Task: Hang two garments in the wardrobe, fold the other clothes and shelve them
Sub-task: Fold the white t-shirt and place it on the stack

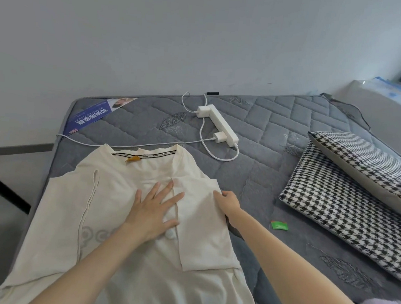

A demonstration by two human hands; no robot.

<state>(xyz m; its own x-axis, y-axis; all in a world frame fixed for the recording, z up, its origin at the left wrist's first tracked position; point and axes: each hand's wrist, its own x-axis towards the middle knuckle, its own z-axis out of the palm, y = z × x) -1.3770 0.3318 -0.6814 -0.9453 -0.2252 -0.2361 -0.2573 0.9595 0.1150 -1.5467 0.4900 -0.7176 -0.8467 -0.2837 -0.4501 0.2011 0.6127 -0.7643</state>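
Head view: the cream shirt (104,228) lies flat on the bed (268,123), collar toward the wall and hem toward the person, so its long axis runs near to far. The left hand (154,210) presses its chest, fingers spread flat. The right hand (229,201) grips the folded-in right edge, fingers curled.

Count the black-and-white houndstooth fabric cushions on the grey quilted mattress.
2. The lower black-and-white houndstooth cushion lies flat on the grey quilted mattress, right side; the upper houndstooth cushion rests tilted on it. More may lie off-frame.
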